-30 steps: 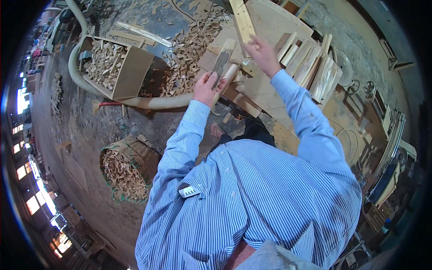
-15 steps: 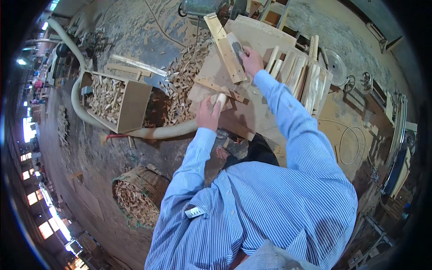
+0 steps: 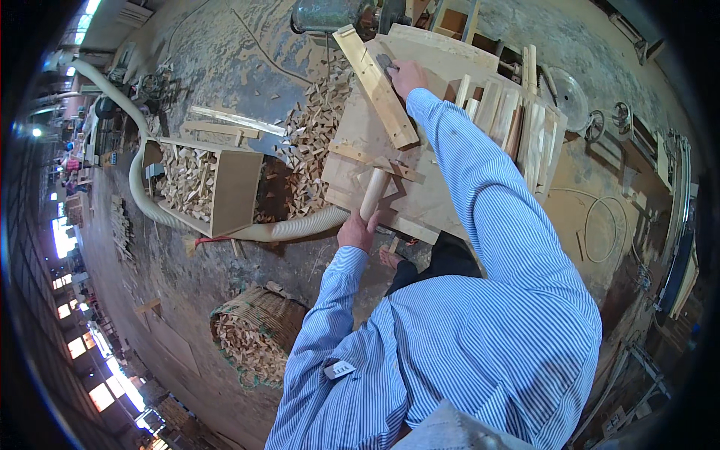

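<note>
Near the front edge of a wooden work table [image 3: 439, 176], my left hand [image 3: 358, 231] grips the near end of a pale wood stick [image 3: 373, 193]. The stick's far end meets a thin wooden strip [image 3: 352, 153] fixed across the table. Farther away, my right hand [image 3: 409, 77] is closed round a dark grey object [image 3: 385, 63], mostly hidden by my fingers. It lies along the right side of a long yellowish wooden bar [image 3: 379, 88] set at a slant on the table.
Several wood lengths [image 3: 491, 105] are stacked at the table's right. Offcuts [image 3: 307, 139] heap at its left edge, beside a box of scraps [image 3: 236, 191]. A ribbed hose [image 3: 300, 225] runs below, and a wicker basket of scraps [image 3: 277, 319] stands on the floor. A motor [image 3: 330, 15] is behind.
My left hand has drawn back toward me, and more of the wood stick shows beyond its fingers. My right hand has moved farther away along the bar with the dark object.
</note>
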Demonstrator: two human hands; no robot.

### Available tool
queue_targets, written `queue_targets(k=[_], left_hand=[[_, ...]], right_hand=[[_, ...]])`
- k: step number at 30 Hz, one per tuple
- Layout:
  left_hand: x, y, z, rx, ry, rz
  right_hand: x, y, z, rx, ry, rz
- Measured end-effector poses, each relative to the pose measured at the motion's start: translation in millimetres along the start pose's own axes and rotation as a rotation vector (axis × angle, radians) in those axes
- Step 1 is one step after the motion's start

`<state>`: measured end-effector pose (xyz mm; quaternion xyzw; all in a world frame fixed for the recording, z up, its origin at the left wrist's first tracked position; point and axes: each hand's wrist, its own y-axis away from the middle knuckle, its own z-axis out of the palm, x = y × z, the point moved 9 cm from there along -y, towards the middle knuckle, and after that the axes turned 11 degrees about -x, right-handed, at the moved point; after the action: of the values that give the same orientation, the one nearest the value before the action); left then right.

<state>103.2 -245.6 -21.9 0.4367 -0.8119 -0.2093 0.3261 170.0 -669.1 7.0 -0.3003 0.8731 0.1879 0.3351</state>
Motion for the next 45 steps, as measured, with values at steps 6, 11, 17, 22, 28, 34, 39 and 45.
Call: queue_targets(k=[6, 11, 17, 22, 28, 34, 39, 45], left_hand=[[1, -8, 1, 0.051, -0.070, 0.032], [0, -7, 2, 0.067, -0.048, 0.045], [0, -7, 1, 0.066, -0.045, 0.041], [0, -8, 0, 0.067, -0.038, 0.056], [6, -12, -2, 0.079, -0.020, 0.073], [23, -31, -7, 0.056, -0.019, 0.050], [34, -48, -7, 0.029, 0.006, 0.031], [51, -62, -13, 0.071, 0.000, 0.061]], right_hand=[[-7, -9, 1, -0.015, 0.081, -0.041], [-5, -15, 4, -0.025, 0.090, -0.005], [2, -21, 9, -0.045, 0.020, 0.011], [-2, -19, 8, -0.043, -0.003, -0.021], [-4, -22, 4, -0.028, 0.033, -0.050], [6, -49, -2, -0.016, 0.015, -0.068], [13, -68, -12, -0.013, 0.018, -0.062], [18, -83, -21, -0.028, 0.032, -0.020]])
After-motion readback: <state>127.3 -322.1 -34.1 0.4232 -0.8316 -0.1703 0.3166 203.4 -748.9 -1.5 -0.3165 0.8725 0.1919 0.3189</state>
